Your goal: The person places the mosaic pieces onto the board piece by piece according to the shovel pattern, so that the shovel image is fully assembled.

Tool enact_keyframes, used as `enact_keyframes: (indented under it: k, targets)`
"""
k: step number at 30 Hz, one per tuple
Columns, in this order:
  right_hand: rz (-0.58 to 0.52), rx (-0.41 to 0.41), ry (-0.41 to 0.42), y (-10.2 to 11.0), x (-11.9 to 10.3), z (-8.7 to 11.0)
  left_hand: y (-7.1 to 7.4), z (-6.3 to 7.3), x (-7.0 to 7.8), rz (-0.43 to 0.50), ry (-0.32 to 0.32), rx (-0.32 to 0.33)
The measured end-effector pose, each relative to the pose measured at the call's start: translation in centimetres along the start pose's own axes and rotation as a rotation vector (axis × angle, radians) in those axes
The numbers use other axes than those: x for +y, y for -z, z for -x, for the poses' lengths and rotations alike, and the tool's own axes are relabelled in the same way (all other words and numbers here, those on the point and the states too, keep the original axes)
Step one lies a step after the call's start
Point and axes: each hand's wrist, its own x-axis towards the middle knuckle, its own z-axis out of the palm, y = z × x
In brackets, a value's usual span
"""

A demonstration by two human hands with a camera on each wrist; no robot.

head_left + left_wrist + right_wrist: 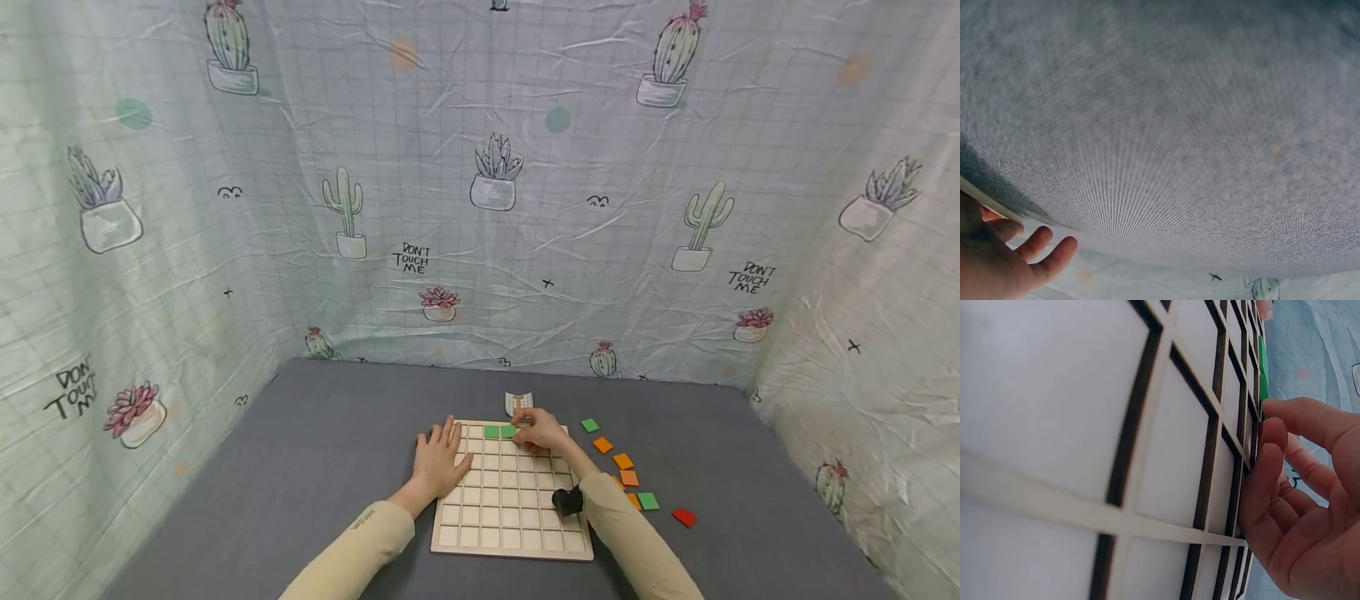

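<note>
A pale gridded wooden board [512, 552] lies on the table. My left hand [438, 467] rests on its upper left edge with the fingers spread; in the left wrist view the fingers [1054, 259] are extended beside the board's edge. Two green square tiles [491, 432] sit side by side in the top row. My right hand [542, 432] is over the board's upper right part, fingers curled, fingertips pinching at the right-hand green tile [507, 432]. The right wrist view shows these fingertips at the edge of the green tile [1264, 387], partly hiding it.
A small printed card [518, 403] lies beyond the board. On the right are several loose tiles, including a green one [590, 425], an orange one [602, 445] and a red rounded piece [684, 517]. The right forearm covers some. A printed curtain [495, 275] encloses the grey table [300, 467].
</note>
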Motion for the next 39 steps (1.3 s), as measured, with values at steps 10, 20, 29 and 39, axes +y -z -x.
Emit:
enact_keyframes:
  k: [10, 20, 29, 39]
  targets:
    - [-0.013, -0.011, 0.001, -0.03, -0.08, 0.01, 0.35, 0.12, -0.01, 0.021, 0.002, -0.005]
    - [0.004, 0.005, -0.017, -0.06, 0.06, -0.05, 0.17, 0.07, 0.03, 0.010, -0.005, -0.001]
    - [-0.027, -0.033, -0.001, 0.25, 0.07, -0.15, 0.28, 0.03, 0.01, 0.024, -0.002, -0.013]
    - [-0.060, -0.055, -0.032, 0.77, -0.32, 0.20, 0.29, 0.05, -0.01, 0.029, -0.001, -0.027]
